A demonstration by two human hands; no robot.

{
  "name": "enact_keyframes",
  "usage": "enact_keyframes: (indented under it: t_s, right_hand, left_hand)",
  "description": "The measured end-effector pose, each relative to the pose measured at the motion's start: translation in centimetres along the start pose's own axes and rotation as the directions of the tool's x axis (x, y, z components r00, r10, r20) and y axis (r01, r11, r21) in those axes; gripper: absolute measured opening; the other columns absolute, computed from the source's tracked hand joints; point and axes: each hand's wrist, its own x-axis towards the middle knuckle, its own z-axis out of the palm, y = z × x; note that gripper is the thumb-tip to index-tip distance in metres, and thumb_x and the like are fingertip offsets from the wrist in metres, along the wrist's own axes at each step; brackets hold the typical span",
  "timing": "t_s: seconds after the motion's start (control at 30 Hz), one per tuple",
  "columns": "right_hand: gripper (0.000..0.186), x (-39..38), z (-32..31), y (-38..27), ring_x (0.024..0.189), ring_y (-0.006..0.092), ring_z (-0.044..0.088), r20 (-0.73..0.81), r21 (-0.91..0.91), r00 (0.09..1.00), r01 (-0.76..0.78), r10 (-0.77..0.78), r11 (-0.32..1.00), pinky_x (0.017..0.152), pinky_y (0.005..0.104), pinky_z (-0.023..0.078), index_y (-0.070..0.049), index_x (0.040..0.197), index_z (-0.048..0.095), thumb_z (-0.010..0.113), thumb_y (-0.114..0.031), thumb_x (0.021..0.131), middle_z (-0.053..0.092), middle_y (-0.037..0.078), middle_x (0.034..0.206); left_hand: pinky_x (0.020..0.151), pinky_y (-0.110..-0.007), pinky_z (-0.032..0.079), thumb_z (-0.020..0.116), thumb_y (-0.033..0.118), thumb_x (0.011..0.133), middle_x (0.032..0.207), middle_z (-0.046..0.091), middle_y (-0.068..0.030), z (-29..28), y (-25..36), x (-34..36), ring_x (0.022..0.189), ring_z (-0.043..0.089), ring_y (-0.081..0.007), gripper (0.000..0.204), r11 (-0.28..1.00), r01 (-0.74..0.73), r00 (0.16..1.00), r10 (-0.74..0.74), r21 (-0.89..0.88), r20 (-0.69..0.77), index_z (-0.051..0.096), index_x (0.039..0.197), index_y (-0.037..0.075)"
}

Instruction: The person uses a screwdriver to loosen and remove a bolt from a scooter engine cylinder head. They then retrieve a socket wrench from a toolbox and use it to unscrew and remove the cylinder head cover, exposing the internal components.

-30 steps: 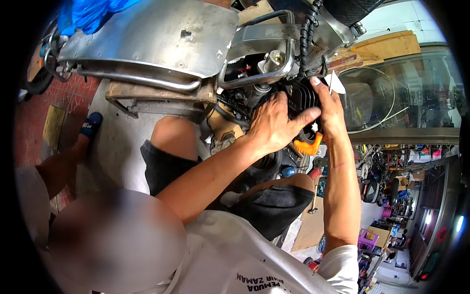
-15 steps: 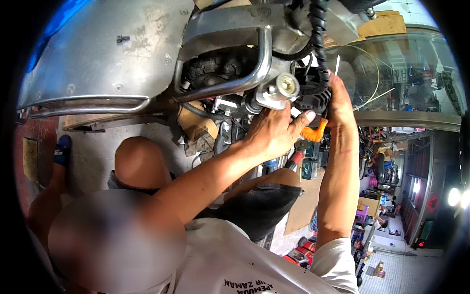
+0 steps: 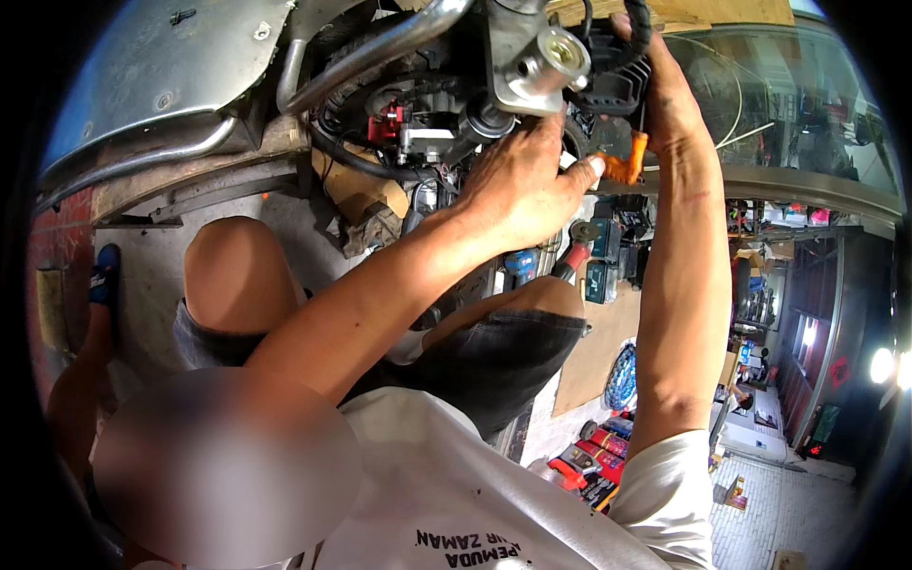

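My right hand (image 3: 670, 104) reaches up along the right side of a black finned block (image 3: 616, 92), its fingers curled behind it and partly hidden. Beside its wrist hangs a small bent orange piece (image 3: 623, 163). Lower and to the left is my left hand (image 3: 527, 185), its fingers bunched beneath a silver metal bracket with a round bolted boss (image 3: 553, 65). The left thumb points toward the orange piece, its tip close to it. Whatever the left fingertips grip is hidden behind the bracket. A thick black wrapped cable (image 3: 635, 24) runs down to the finned block.
A bent metal tube (image 3: 380, 57) and a large metal panel (image 3: 180, 71) extend at upper left. A glass-topped case (image 3: 788, 114) stands at right. An angle grinder (image 3: 577, 249) and coiled blue chain (image 3: 621, 375) lie below. Another person's foot (image 3: 104, 271) is at far left.
The view has shifted, so the metal parts sit higher in the picture and a red part shows behind the tube. Both hands remain at the bracket and finned block.
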Motion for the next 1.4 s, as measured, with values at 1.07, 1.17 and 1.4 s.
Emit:
enact_keyframes:
  t_s: [1.07, 1.17, 1.4]
  right_hand:
    - [0.048, -4.6, 5.7, 1.8, 0.074, 0.015, 0.064, 0.105, 0.077, 0.972, 0.203, -0.211, 0.976, 0.071, 0.0351, 0.054, 0.004, 0.1, 0.075, 0.07, -0.043, 0.104, 0.073, 0.009, 0.08]
    - [0.049, -4.6, 7.6, 4.0, 0.083, 0.0161, 0.066, 0.027, 0.208, 0.921, 0.376, -0.39, 0.903, 0.078, 0.0363, 0.055, 0.004, 0.106, 0.072, 0.07, -0.045, 0.105, 0.074, 0.013, 0.088]
    - [0.066, -4.8, 8.7, 5.9, 0.104, 0.0127, 0.065, 0.085, 0.312, 0.937, 0.298, -0.339, 0.902, 0.096, 0.032, 0.053, 0.005, 0.127, 0.066, 0.091, -0.042, 0.087, 0.073, 0.007, 0.111]
  left_hand:
    - [0.093, -0.03, 0.054, 0.087, 0.02, 0.091, 0.118, 0.07, -0.0029, -3.7, 0.5, -2.7, 0.107, 0.064, -0.0114, 0.049, 0.858, 0.088, 0.985, -0.151, -0.506, -0.086, 0.064, 0.13, 0.0]
    - [0.094, -0.031, 0.054, 0.083, 0.011, 0.089, 0.121, 0.069, -0.0035, -4.8, 1.2, -3.1, 0.11, 0.063, -0.0122, 0.053, 0.852, 0.071, 0.989, -0.129, -0.519, -0.077, 0.061, 0.136, 0.0]
    - [0.099, -0.033, 0.051, 0.086, 0.026, 0.082, 0.12, 0.066, -0.0056, -6.6, 1.9, -2.3, 0.11, 0.063, -0.017, 0.063, 0.907, 0.031, 0.999, -0.042, -0.419, -0.016, 0.06, 0.133, -0.002]
